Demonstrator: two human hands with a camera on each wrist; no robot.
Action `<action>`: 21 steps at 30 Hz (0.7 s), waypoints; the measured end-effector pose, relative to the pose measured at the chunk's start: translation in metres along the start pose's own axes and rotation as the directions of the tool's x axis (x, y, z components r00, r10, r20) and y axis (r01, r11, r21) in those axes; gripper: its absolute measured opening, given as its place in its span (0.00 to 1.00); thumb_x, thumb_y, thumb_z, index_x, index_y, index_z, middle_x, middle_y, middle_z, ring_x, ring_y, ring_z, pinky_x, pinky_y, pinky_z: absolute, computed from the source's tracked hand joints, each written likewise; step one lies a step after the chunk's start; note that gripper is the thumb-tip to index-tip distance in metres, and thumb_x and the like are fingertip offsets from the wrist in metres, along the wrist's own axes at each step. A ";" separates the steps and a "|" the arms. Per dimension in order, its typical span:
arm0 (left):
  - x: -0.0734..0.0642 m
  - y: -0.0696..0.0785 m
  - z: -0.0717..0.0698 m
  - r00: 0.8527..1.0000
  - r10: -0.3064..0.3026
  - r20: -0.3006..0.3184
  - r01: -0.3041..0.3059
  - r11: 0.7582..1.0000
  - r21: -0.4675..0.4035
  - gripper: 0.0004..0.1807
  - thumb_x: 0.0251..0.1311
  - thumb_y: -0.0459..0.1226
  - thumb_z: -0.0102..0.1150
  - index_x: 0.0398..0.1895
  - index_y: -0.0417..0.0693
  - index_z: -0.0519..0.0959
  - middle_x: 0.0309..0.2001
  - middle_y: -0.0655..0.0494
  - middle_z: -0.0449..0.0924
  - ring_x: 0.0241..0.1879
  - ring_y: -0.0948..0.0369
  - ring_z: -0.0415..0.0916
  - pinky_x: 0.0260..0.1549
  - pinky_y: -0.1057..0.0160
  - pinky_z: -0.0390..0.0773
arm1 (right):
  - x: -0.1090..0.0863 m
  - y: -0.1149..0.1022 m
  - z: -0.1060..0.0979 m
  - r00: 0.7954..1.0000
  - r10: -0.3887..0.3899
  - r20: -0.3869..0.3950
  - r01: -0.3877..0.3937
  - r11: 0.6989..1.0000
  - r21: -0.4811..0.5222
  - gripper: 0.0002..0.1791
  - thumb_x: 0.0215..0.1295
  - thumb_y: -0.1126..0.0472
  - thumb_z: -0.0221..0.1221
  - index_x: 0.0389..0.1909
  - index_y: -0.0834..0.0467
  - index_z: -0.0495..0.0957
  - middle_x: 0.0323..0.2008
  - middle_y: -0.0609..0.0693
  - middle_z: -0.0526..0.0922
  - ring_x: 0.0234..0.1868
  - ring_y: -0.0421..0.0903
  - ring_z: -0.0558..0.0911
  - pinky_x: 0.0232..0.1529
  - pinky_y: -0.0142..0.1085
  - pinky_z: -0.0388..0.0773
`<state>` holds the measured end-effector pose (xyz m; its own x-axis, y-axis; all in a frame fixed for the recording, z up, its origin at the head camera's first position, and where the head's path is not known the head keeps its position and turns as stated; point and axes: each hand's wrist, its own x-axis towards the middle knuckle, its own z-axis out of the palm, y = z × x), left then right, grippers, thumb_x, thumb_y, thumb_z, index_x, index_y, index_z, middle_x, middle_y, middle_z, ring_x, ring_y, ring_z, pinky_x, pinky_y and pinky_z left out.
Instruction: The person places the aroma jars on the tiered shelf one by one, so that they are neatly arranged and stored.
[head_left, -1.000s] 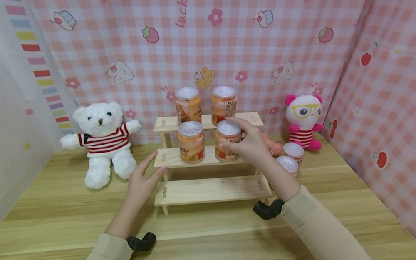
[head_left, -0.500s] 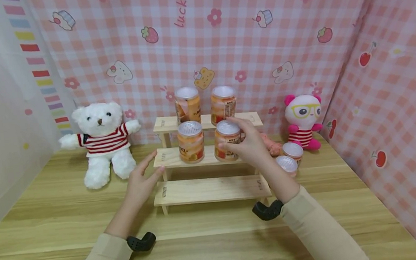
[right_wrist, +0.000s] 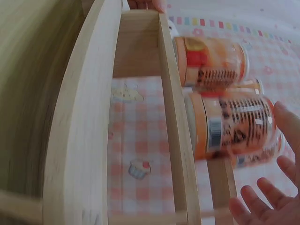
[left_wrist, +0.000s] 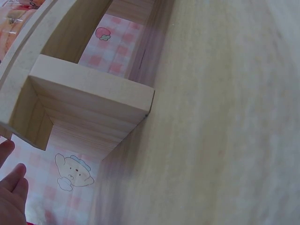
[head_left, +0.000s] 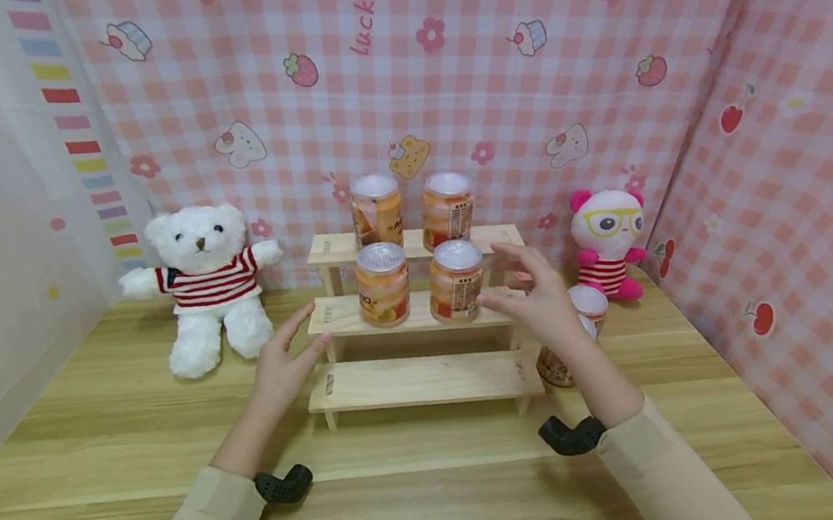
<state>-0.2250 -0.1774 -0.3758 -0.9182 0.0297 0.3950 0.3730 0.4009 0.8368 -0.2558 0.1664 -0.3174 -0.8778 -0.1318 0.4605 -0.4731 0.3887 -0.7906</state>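
A three-tier wooden stand [head_left: 425, 380] carries orange cans with silver lids. On its top tier stand a left can [head_left: 378, 212] and a right can [head_left: 448, 211]. The middle tier bears another left can [head_left: 383, 285] and a right can [head_left: 456, 283], all upright. My right hand [head_left: 541, 302] is beside the middle tier's right can, fingers spread and apart from its side; the right wrist view shows the gap beside that can [right_wrist: 234, 124]. My left hand [head_left: 286, 369] touches the left end of the middle tier with straight fingers.
More cans [head_left: 557, 368] stand on the table right of the stand, partly hidden by my right forearm. A white teddy bear [head_left: 212, 288] sits at the left. A pink panda toy [head_left: 609, 245] sits at the back right. A checked cloth [head_left: 400, 86] hangs behind.
My right hand has let go of the middle tier's right can and moved right, its fingers opening. The can stays on the tier. My left hand has not moved.
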 end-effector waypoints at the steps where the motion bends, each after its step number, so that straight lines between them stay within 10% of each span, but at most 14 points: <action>1: 0.000 0.000 0.000 1.000 0.003 -0.001 -0.003 1.000 -0.002 0.30 0.64 0.36 0.60 0.68 0.37 0.65 0.68 0.37 0.60 0.68 0.42 0.53 0.64 0.41 0.56 | -0.002 0.002 -0.004 1.000 -0.002 -0.006 0.002 1.000 -0.011 0.38 0.50 0.60 0.73 0.64 0.55 0.70 0.60 0.54 0.70 0.54 0.59 0.73 0.50 0.50 0.75; 11: 0.000 -0.001 0.000 1.000 0.019 -0.007 -0.019 1.000 0.004 0.30 0.64 0.36 0.60 0.68 0.36 0.65 0.68 0.38 0.61 0.68 0.42 0.54 0.64 0.42 0.56 | -0.026 0.015 -0.030 0.996 -0.003 -0.093 0.001 1.000 -0.024 0.34 0.52 0.68 0.71 0.61 0.62 0.71 0.54 0.56 0.73 0.50 0.48 0.76 0.45 0.27 0.75; 21: 0.000 0.000 0.000 1.000 0.010 -0.008 -0.010 1.000 0.005 0.30 0.65 0.37 0.59 0.68 0.37 0.65 0.68 0.38 0.60 0.68 0.42 0.53 0.64 0.41 0.56 | -0.055 0.032 -0.050 0.988 0.028 -0.154 -0.047 0.992 -0.119 0.32 0.52 0.69 0.70 0.59 0.65 0.71 0.54 0.57 0.74 0.52 0.51 0.74 0.51 0.39 0.74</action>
<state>-0.2249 -0.1772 -0.3757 -0.9135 0.0267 0.4060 0.3812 0.4048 0.8312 -0.2187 0.2319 -0.3477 -0.8687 0.0215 0.4948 -0.4191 0.5005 -0.7575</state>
